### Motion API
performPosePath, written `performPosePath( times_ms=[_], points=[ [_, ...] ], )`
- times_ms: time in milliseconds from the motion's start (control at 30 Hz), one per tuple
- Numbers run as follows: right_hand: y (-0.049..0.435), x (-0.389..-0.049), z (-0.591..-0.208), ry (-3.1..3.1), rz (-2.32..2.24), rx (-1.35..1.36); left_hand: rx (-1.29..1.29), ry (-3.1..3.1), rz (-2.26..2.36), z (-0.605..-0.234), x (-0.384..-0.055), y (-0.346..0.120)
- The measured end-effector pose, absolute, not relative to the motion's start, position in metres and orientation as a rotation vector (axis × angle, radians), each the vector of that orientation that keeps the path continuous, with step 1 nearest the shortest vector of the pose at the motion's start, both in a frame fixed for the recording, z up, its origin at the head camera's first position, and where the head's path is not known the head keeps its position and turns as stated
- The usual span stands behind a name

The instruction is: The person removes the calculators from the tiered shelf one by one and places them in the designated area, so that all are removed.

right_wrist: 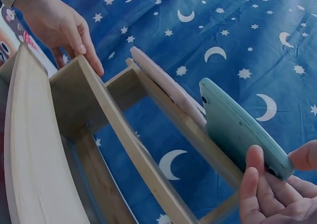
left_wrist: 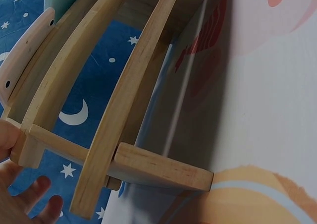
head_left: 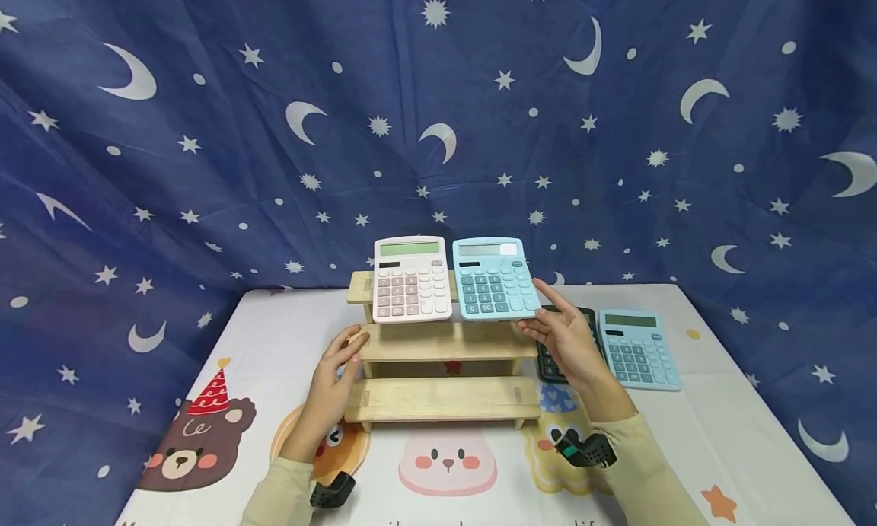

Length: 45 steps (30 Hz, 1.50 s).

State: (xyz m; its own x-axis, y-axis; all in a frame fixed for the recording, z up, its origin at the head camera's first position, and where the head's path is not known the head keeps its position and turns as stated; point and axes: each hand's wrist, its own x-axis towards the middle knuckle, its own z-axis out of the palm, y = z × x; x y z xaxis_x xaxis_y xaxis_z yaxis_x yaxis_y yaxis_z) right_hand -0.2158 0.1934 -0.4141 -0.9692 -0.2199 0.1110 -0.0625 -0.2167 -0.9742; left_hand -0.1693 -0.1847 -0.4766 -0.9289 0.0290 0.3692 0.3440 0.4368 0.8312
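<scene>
With thumb and fingers my right hand (head_left: pixel 567 339) pinches the lower right corner of a light blue calculator (head_left: pixel 495 278), which leans at the top step of a wooden stepped shelf (head_left: pixel 441 398). Left of it, a white and pink calculator (head_left: pixel 411 278) stands tilted back on the same top step. My left hand (head_left: pixel 332 385) rests at the left end of the middle step. In the left wrist view, fingers (left_wrist: pixel 34 192) of that hand spread loosely beside the wood. The right wrist view shows the blue calculator's edge (right_wrist: pixel 242 127) between thumb and fingers.
A black calculator (head_left: pixel 551 362), partly behind my right hand, lies on the table right of the shelf. Beside it lies another light blue calculator (head_left: pixel 640 351). The printed white tablecloth (head_left: pixel 726 427) meets a dark blue star-and-moon curtain (head_left: pixel 438 92) at the back.
</scene>
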Motion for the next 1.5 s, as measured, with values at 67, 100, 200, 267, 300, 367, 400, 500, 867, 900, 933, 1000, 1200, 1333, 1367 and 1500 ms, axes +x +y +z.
performPosePath(
  times_ms=[67,100,200,267,300,367,400,500,867,900,933,1000,1200,1333,1367,1500],
  points=[
    [0.195,-0.214,-0.414,1.903,-2.349,-0.37,-0.323,-2.388,-1.492,-0.476,-0.169,-0.185],
    [0.195,-0.213,-0.414,1.903,-2.348,-0.384,-0.326,-2.386,-1.49,-0.476,-0.169,-0.185],
    [0.198,-0.21,-0.414,1.901,-2.354,-0.41,-0.322,-2.379,-1.496,-0.478,-0.169,-0.186],
    [0.2,-0.207,-0.413,1.91,-2.351,-0.426,-0.32,-2.38,-1.496,-0.478,-0.169,-0.186],
    [0.201,-0.206,-0.412,1.916,-2.349,-0.436,-0.319,-2.378,-1.5,-0.479,-0.169,-0.186],
    [0.203,-0.203,-0.411,1.922,-2.345,-0.455,-0.322,-2.377,-1.5,-0.479,-0.169,-0.186],
    [0.204,-0.202,-0.411,1.929,-2.34,-0.468,-0.323,-2.377,-1.504,-0.479,-0.17,-0.186],
    [0.208,-0.198,-0.41,1.931,-2.336,-0.506,-0.327,-2.378,-1.506,-0.479,-0.171,-0.186],
    [0.223,-0.177,-0.41,1.905,-2.357,-0.531,-0.34,-2.367,-1.516,-0.479,-0.17,-0.186],
    [0.225,-0.176,-0.41,1.908,-2.355,-0.531,-0.341,-2.365,-1.52,-0.479,-0.17,-0.186],
    [0.227,-0.175,-0.41,1.914,-2.35,-0.529,-0.343,-2.362,-1.524,-0.479,-0.17,-0.186],
    [0.23,-0.172,-0.411,1.938,-2.335,-0.522,-0.344,-2.358,-1.53,-0.48,-0.17,-0.186],
    [0.238,-0.162,-0.414,1.986,-2.325,-0.522,-0.331,-2.364,-1.521,-0.479,-0.171,-0.185],
    [0.243,-0.155,-0.417,1.951,-2.357,-0.547,-0.317,-2.377,-1.52,-0.479,-0.171,-0.185],
    [0.244,-0.153,-0.418,1.943,-2.363,-0.555,-0.314,-2.382,-1.517,-0.479,-0.17,-0.185],
    [0.249,-0.148,-0.421,1.93,-2.377,-0.58,-0.314,-2.388,-1.532,-0.478,-0.17,-0.185]
  ],
)
